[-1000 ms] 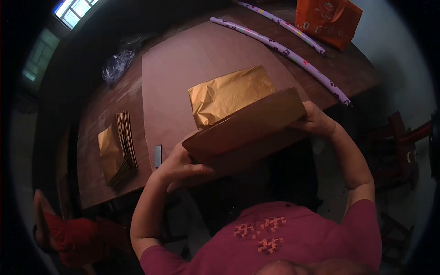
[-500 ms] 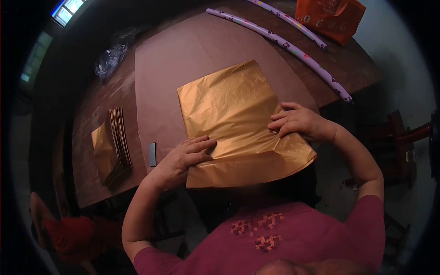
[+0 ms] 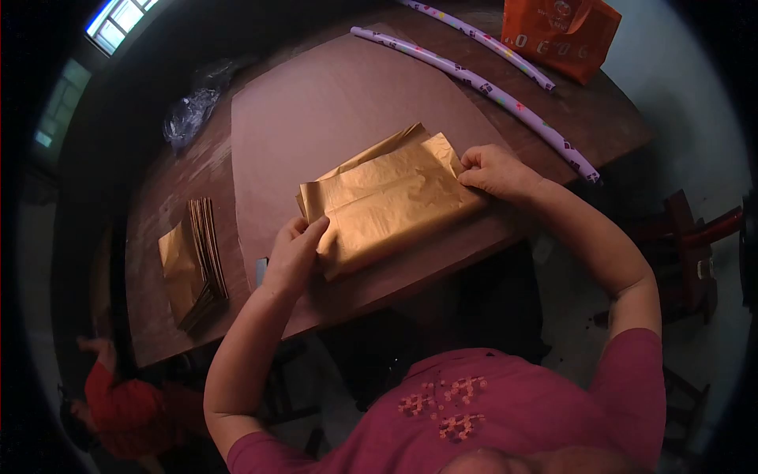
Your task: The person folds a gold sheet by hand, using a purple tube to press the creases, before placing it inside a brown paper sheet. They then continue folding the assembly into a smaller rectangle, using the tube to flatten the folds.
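Observation:
A sheet of shiny gold paper lies folded over on itself above the brown board, its near edge a rounded fold and its upper layer lying a little short of the back layer. My left hand pinches the left edge of the paper between thumb and fingers. At the far right corner, my right hand has its fingertips closed on the upper layer. To the left stands a stack of folded gold paper. A small dark block is partly hidden behind my left hand.
A large brown board covers much of the dark wooden table. Two patterned lilac rolls lie along the far right, near an orange bag. Crumpled clear plastic sits at the far left. A person in red is at lower left.
Both hands have carried the near part of the gold paper up and away from me, folding it over the far part. At lower left, the person in red has moved an arm.

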A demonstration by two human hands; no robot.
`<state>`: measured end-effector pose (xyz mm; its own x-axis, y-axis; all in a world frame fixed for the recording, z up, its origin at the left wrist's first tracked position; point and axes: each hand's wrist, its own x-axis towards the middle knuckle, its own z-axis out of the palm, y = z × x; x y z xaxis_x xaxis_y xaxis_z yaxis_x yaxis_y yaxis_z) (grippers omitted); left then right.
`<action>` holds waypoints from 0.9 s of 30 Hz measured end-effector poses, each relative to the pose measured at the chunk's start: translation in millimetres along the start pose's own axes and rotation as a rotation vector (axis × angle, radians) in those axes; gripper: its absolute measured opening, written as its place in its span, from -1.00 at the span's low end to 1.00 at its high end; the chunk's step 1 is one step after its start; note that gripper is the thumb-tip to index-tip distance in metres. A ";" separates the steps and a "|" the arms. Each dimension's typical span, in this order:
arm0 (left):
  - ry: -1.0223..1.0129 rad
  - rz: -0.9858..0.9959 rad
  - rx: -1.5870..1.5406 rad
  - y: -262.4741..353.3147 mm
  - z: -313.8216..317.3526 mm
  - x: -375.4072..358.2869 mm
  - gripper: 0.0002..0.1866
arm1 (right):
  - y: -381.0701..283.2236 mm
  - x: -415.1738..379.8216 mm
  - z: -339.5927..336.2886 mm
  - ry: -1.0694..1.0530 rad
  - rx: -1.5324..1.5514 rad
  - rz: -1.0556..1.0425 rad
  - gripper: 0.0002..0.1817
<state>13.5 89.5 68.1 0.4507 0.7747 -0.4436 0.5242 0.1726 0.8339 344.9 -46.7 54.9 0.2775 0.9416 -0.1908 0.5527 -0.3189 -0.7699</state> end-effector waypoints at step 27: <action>0.101 0.007 -0.123 -34.3 -9.3 5.4 -0.74 | -8.1 50.4 16.2 0.062 -0.252 -0.122 -0.67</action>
<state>-8.7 93.4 40.1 0.3759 0.8324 -0.4071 0.4259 0.2350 0.8737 341.7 5.0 41.6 0.2403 0.9687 -0.0629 0.7606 -0.2282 -0.6078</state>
